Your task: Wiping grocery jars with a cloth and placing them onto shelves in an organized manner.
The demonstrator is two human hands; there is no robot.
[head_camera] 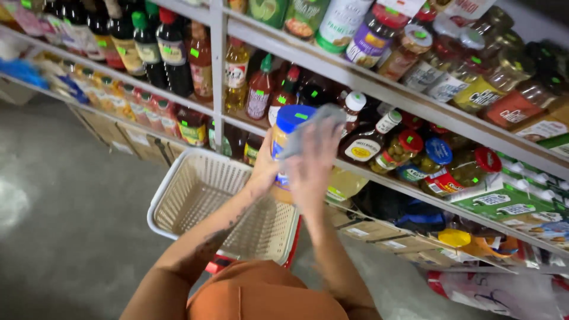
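Hands (293, 163) around blue-lidded jar (288, 133)

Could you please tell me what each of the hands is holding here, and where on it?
The left hand grips the blue-lidded jar by its side; the right hand presses a grey cloth against it.

A glossy plastic jar (285, 148) with a smooth blue plastic lid (294, 117) sits in the left hand (265, 168), while the right hand (309, 166) presses a soft, matt grey cloth (314, 127) against it. At seven o'clock from the jar, a beige plastic basket (201, 195) shows a perforated, matt lattice wall. Painted grey metal shelves (379, 89) carry shiny glass bottles (172, 50) with paper labels. At nine o'clock, the concrete floor (65, 207) looks dull and slightly rough.
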